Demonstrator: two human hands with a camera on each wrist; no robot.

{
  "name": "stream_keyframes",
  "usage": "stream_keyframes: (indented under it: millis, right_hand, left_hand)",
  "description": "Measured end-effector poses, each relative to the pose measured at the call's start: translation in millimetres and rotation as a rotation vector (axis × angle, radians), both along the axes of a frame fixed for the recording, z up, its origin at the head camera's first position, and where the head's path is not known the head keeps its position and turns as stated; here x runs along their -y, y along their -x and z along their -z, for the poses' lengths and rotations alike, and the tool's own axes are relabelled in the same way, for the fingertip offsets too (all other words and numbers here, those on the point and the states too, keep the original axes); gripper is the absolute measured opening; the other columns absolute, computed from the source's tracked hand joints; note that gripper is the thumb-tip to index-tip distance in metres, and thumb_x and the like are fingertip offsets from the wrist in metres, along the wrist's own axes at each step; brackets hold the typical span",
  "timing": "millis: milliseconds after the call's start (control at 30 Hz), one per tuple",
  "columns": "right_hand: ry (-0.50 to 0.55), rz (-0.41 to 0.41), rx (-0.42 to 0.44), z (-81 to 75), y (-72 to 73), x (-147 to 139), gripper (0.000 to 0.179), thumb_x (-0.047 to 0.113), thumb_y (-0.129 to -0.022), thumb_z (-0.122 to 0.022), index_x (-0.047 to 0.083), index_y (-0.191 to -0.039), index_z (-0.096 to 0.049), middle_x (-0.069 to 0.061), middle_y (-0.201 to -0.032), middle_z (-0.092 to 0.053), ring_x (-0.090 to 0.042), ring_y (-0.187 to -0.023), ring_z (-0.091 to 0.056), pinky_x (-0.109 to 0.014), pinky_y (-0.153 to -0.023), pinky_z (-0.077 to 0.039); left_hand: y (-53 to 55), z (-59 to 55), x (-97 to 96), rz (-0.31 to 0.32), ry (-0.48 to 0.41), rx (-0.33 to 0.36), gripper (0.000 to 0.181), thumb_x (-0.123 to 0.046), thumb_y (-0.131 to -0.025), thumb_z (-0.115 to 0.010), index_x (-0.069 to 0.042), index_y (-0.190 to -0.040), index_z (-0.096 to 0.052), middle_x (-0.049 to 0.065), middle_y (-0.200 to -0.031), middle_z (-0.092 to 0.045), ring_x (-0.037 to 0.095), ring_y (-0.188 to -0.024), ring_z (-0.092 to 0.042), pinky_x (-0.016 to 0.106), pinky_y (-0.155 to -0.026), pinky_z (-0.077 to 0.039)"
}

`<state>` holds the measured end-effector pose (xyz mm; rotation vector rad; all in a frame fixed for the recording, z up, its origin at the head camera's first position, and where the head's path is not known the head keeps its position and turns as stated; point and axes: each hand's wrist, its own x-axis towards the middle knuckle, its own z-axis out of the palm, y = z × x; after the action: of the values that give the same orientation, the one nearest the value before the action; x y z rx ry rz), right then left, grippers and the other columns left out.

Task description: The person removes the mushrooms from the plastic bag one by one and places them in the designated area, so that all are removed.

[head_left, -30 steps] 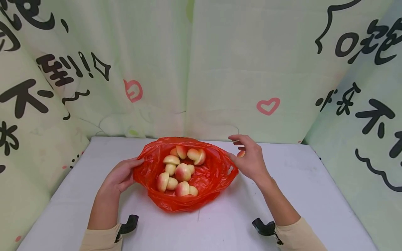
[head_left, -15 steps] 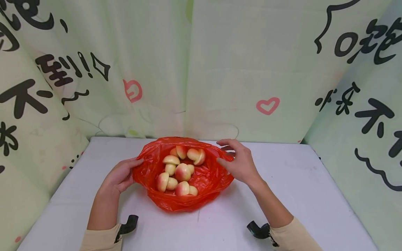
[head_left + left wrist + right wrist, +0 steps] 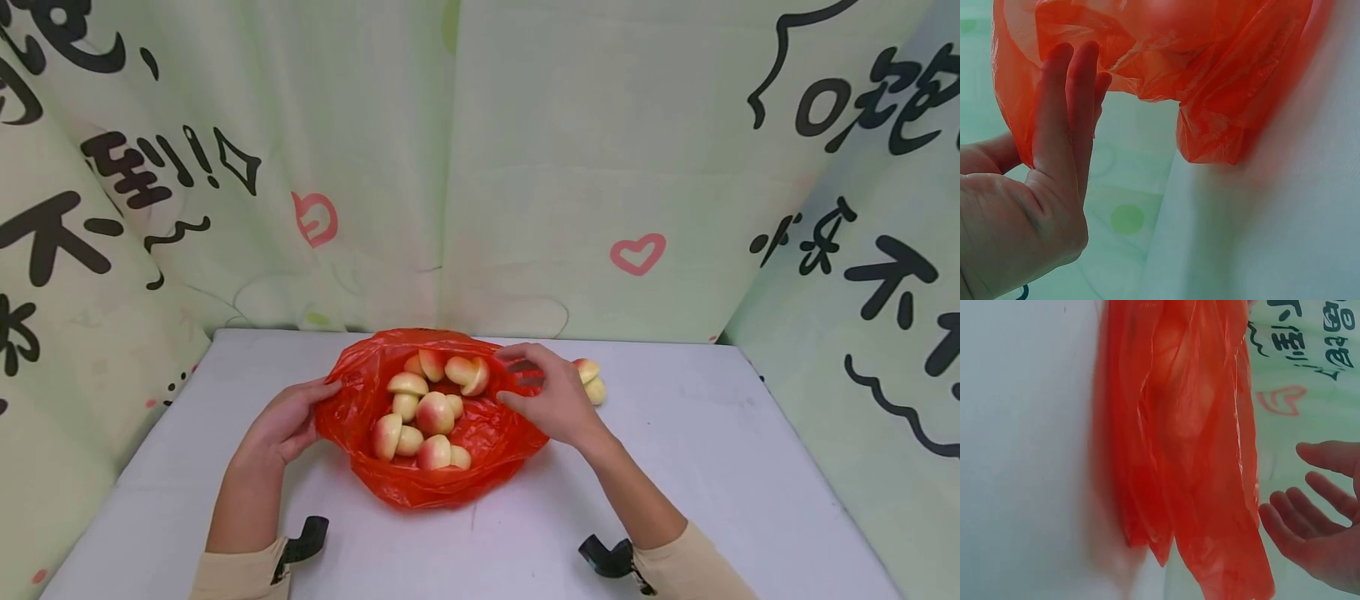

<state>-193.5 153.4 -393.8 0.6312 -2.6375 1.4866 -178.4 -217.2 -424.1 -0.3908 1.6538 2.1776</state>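
A red plastic bag [image 3: 487,429] lies on the table with its mouth spread wide. Several cream, mushroom-shaped pieces with reddish caps lie inside, among them one piece [image 3: 435,413] near the middle. My left hand [image 3: 288,421] pinches the bag's left rim, its thumb inside and its fingers along the outside in the left wrist view. Over the bag's right side hovers my right hand [image 3: 551,396], fingers spread and loosely bent, holding nothing. Another mushroom-shaped piece [image 3: 594,390] lies outside the bag, partly hidden behind that hand.
The white table [image 3: 712,467] extends in front of and beside the bag. Pale green printed cloth [image 3: 540,208] hangs behind it and on both sides. A black wrist mount [image 3: 306,540] sticks out from the left sleeve, and a second mount [image 3: 606,557] from the right.
My right hand has moved left from beside the bag to over its right side. This uncovers more of the mushroom-shaped piece on the table. The left hand stays at the rim.
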Motion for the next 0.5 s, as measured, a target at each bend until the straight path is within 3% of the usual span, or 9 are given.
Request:
stream_keyframes:
  millis: [500]
  right_hand:
    - [-0.055, -0.101, 0.084, 10.6, -10.8, 25.3, 0.046, 0.007, -0.088, -0.081, 0.013, -0.131, -0.065, -0.008, -0.128, -0.068, -0.031, -0.119, -0.067, -0.054, -0.096, -0.06]
  left_hand:
    - [-0.8, -0.5, 0.5, 0.005, -0.006, -0.007, 0.058, -0.026, -0.109, -0.056, -0.004, -0.159, -0.035, -0.008, -0.114, -0.07, 0.009, -0.1, -0.07, 0.028, -0.092, -0.061]
